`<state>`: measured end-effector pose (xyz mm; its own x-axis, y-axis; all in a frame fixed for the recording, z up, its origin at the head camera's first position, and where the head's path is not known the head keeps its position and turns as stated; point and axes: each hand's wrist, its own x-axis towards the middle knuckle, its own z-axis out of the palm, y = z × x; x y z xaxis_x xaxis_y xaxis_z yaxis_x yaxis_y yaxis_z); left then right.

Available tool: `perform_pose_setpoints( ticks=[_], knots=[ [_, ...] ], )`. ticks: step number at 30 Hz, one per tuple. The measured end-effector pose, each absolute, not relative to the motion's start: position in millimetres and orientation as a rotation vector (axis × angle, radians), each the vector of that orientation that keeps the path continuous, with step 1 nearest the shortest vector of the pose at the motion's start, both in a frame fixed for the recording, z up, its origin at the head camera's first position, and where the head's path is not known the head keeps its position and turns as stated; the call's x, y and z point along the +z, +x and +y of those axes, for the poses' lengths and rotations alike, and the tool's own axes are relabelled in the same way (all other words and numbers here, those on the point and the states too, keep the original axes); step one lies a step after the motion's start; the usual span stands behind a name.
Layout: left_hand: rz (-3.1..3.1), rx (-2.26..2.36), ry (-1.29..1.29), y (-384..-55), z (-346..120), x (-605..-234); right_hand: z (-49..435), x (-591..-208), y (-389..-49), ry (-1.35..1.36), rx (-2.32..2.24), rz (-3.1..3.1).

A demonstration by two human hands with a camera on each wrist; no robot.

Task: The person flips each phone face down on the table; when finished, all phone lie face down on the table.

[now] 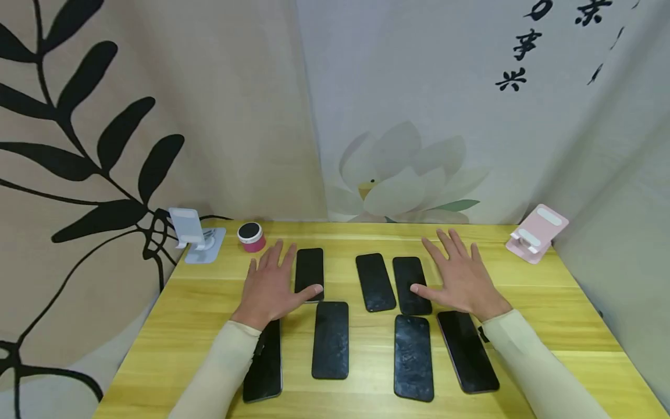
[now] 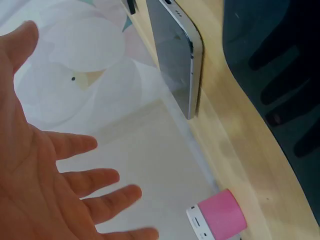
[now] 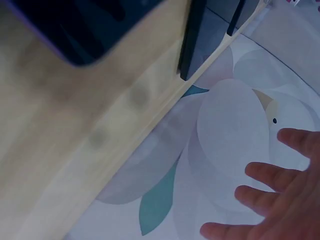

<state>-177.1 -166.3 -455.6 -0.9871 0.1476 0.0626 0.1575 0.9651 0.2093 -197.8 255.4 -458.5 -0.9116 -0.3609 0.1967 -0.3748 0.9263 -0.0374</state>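
My left hand point(image 1: 271, 291) hovers over the left side of the table with fingers spread, holding nothing. Its thumb overlaps a dark smartphone point(image 1: 310, 269) in the head view, and another smartphone point(image 1: 266, 364) lies under the wrist. In the left wrist view the left hand's fingers point(image 2: 107, 202) are straight and apart. My right hand point(image 1: 463, 279) is likewise spread, its thumb overlapping a black smartphone point(image 1: 409, 276). Beneath the right wrist lies a smartphone with a purplish edge point(image 1: 467, 352). The right wrist view shows the right hand point(image 3: 285, 195) with nothing in its fingers.
More black smartphones lie face up between the hands: one point(image 1: 376, 282) behind, two nearer, left point(image 1: 331, 340) and right point(image 1: 413, 358). A white phone stand point(image 1: 201, 238) and a pink round speaker point(image 1: 252, 237) stand back left; a pink phone stand point(image 1: 536, 233) stands back right. Curtains border the table.
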Motion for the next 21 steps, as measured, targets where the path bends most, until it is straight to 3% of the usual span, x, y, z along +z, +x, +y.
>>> perform_pose_setpoints(
  ticks=[21],
  knots=[
    [-3.045, -0.660, -0.429, -145, -120, -466, 267, -475, -153, 0.521, 0.560, -2.960]
  ],
)
